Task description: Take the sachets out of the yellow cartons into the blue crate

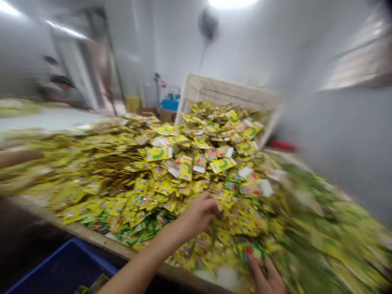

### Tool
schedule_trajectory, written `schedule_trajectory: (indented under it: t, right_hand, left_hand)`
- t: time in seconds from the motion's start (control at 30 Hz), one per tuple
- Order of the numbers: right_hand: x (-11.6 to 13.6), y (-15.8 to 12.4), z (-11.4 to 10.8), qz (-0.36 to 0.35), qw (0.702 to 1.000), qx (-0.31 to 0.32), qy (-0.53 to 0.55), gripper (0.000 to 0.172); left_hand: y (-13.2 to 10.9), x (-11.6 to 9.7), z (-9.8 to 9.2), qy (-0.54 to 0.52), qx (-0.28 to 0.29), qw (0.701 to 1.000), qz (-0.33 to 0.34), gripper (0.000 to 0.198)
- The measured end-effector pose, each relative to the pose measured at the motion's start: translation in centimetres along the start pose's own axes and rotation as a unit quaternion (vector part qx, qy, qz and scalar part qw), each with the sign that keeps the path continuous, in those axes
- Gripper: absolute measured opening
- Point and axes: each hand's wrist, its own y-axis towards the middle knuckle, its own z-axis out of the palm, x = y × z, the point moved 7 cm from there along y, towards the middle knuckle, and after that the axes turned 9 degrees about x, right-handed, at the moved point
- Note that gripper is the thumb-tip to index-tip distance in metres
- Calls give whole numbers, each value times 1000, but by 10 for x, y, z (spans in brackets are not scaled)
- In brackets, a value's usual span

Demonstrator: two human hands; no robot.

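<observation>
My left hand (201, 210) reaches into a heap of small yellow packets (147, 192). Its fingers are curled closed at the packets, and what they grip is hidden. Close to the table's front edge, lower right, my right hand (266, 275) holds a green packet (258, 253) between thumb and fingers. Farther back on the heap lie flat yellow boxes (185, 168) with a green curved mark, some with open white flaps.
A white plastic crate (232, 90) lies tipped behind the heap, spilling boxes. Below the table's wooden edge (101, 241) stands a blue bin (58, 265). Another person's arm (20, 158) rests over packets at far left. People (58, 83) are farther back.
</observation>
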Motion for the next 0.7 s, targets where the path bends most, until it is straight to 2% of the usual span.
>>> schedule_trajectory:
  t: [0.03, 0.07, 0.13, 0.2, 0.23, 0.33, 0.4, 0.53, 0.63, 0.7]
  right_hand:
    - [4, 0, -4, -3, 1000, -13, 23, 59]
    - [11, -1, -8, -17, 995, -31, 96, 59]
    - [28, -1, -8, -41, 980, -31, 191, 51]
    - [43, -2, -4, -59, 970, -28, 236, 41]
    - [47, -3, -2, -62, 967, -30, 246, 37]
    - [40, -6, 1, -51, 960, -55, 269, 33]
    - [31, -7, 4, -42, 955, -63, 285, 34]
    - [33, -2, 18, -70, 962, -28, 263, 29]
    - [42, 0, 24, -121, 984, -19, 131, 18]
    - [45, -2, 25, -155, 987, -24, 46, 16]
  left_hand:
    - [-10, -6, 13, -14, 35, 999, 18, 15]
    - [-18, -10, 22, -20, 53, 998, 28, 15]
    - [-30, -12, 31, -10, 46, 998, 33, 20]
    - [-35, -11, 34, 15, 32, 999, 30, 24]
    - [-35, -9, 38, 23, 43, 998, 31, 23]
    - [-39, 6, 64, 10, 133, 991, 17, 20]
    - [-45, 20, 85, -13, 149, 989, 10, 17]
    - [-65, 42, 122, -54, 82, 995, 12, 20]
    - [-83, 60, 139, -108, 20, 994, -29, 25]
    - [-92, 70, 145, -178, -9, 981, -72, 30]
